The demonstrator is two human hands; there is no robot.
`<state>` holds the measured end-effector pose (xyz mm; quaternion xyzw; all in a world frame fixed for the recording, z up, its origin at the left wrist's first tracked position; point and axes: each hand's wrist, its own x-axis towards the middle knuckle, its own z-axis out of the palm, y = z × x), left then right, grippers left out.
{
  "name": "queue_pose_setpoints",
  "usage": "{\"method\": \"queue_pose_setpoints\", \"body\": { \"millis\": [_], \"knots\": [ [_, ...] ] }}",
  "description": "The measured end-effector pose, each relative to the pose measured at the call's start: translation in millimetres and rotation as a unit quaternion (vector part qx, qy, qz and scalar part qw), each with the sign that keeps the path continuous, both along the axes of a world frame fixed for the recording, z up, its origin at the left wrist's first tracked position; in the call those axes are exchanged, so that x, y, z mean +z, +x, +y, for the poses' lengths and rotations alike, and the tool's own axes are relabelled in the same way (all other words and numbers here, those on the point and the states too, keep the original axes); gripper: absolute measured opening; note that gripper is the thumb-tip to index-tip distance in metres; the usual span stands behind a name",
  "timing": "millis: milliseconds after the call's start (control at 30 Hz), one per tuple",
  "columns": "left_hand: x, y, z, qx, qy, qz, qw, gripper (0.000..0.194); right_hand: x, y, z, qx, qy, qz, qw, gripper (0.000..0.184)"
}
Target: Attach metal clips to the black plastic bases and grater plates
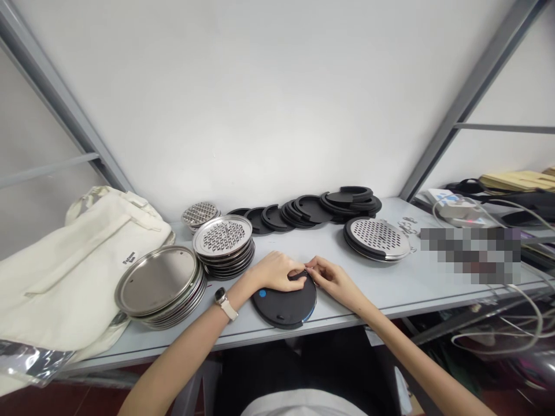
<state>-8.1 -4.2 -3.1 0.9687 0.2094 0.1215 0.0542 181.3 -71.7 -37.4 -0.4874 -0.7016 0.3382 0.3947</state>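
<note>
A round black plastic disc [281, 305] with a blue dot lies on the table right in front of me. My left hand [277, 271], with a watch on its wrist, lies over the far side of the disc, fingers curled and gripping its edge. At the disc's far right edge my right hand [330, 278] is closed in a pinch, thumb and finger meeting close to the left fingertips. Whatever is between them is too small to make out. Some blue shows along the disc's right rim.
On the left stand stacks of round metal plates [160, 280] and grater discs [223, 237], beside a cream cloth bag [99, 254]. Black rings [310, 209] line the wall. To the right lie a grater disc in a black holder [377, 238], small metal rings [407, 224] and cables.
</note>
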Motion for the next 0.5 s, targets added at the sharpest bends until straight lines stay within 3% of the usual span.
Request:
{"method": "queue_pose_setpoints", "body": {
  "millis": [300, 500],
  "knots": [
    [2.0, 3.6, -2.8, -0.016, 0.11, 0.073, 0.991, 0.029, 1.6, -1.6, -0.3, 0.015, -0.013, 0.011, 1.0, 0.024],
    [0.8, 4.6, -2.2, -0.014, 0.131, 0.08, 0.988, 0.036, 0.8, -1.8, -0.3, 0.015, -0.021, 0.024, 0.999, 0.025]
  ]
}}
